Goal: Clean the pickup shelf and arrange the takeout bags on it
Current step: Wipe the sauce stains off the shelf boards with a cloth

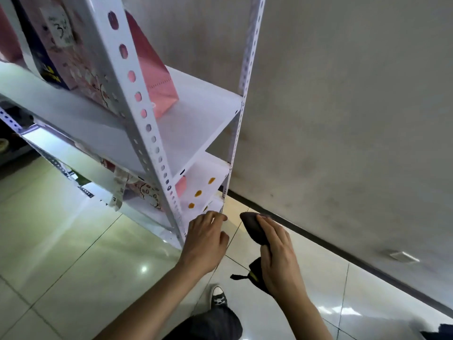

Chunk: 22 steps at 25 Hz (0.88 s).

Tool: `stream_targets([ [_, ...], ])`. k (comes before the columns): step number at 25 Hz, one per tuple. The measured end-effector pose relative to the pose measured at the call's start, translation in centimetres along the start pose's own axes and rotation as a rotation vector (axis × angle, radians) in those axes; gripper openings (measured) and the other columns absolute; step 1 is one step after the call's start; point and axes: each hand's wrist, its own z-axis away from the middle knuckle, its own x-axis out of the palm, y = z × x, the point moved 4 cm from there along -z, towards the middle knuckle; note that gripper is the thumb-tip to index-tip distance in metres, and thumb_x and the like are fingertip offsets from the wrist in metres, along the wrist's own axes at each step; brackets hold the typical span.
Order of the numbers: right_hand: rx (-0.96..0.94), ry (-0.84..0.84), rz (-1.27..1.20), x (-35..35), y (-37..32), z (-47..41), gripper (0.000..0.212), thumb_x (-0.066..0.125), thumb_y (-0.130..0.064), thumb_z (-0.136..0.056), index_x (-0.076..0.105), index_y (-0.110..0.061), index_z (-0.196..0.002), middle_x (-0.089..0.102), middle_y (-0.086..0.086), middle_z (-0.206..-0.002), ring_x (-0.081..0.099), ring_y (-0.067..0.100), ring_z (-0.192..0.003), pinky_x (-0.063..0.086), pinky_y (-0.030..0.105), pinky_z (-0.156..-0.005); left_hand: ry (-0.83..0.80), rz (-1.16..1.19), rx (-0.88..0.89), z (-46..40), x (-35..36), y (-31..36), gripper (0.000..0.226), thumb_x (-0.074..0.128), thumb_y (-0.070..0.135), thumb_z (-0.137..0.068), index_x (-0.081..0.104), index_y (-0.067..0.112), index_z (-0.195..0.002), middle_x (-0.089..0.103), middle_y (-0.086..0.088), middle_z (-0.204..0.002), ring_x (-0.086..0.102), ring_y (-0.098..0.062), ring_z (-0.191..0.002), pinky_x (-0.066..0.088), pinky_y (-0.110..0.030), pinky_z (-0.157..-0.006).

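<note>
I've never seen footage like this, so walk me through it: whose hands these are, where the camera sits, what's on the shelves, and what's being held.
One picture, from a camera worn on a person's head, looking down past a white metal shelf rack at a tiled floor. No machine here: both hands are the person's own. The left hand touches the rack's lower corner. The right hand grips a dark cloth, probably for wiping. On the upper shelf stand a pink bag and a patterned bag; lower shelves hold more bags, partly hidden. The person's sneaker shows below.

Shop – takeout bags (steel shelf)
</note>
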Motion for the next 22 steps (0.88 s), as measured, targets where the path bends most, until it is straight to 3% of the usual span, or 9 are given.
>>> stream_targets([
  [10, -0.104, -0.253, 0.011, -4.4, 6.3, -11.8, 0.059, 0.044, 0.002, -0.088, 0.053, -0.019, -0.143, 0.048, -0.012, -0.142, 0.043, 0.013, -0.136, 0.038, 0.039, -0.114, 0.103, 0.02, -0.219, -9.5, 3.5, 4.1, 0.034, 0.057, 0.018, -0.09, 0.059, 0.019, -0.124, 0.062, 0.0, -0.12, 0.055, -0.023, -0.107, 0.038, -0.034, -0.092],
  [16, -0.292, -0.609, 0.038, -1.5, 11.4, -18.5, 0.064, 0.05, 0.014, -0.084, 0.057, -0.015, -0.14, 0.053, -0.001, -0.143, 0.047, 0.017, -0.134, 0.032, 0.027, -0.116, 0.235, 0.009, -0.594, -9.1, 7.7, 3.9, 0.033, 0.061, 0.011, -0.084, 0.065, 0.015, -0.117, 0.066, -0.004, -0.111, 0.063, -0.028, -0.1, 0.046, -0.041, -0.088],
  [19, -0.414, -0.838, 0.057, 0.4, 14.6, -20.5, 0.064, 0.049, 0.017, -0.083, 0.057, -0.013, -0.139, 0.055, 0.001, -0.142, 0.049, 0.019, -0.132, 0.036, 0.033, -0.115, 0.301, 0.078, -0.83, -7.3, 11.2, 5.3, 0.033, 0.06, 0.01, -0.086, 0.064, 0.016, -0.119, 0.065, -0.001, -0.115, 0.062, -0.024, -0.104, 0.045, -0.039, -0.091],
  [22, -0.481, -0.949, 0.066, 2.5, 17.6, -22.3, 0.059, 0.045, 0.011, -0.088, 0.056, -0.015, -0.14, 0.055, -0.001, -0.142, 0.048, 0.018, -0.133, 0.038, 0.04, -0.113, 0.346, 0.13, -0.953, -5.7, 15.1, 6.5, 0.038, 0.063, 0.004, -0.083, 0.064, 0.014, -0.119, 0.064, -0.003, -0.119, 0.063, -0.024, -0.106, 0.046, -0.039, -0.094],
])
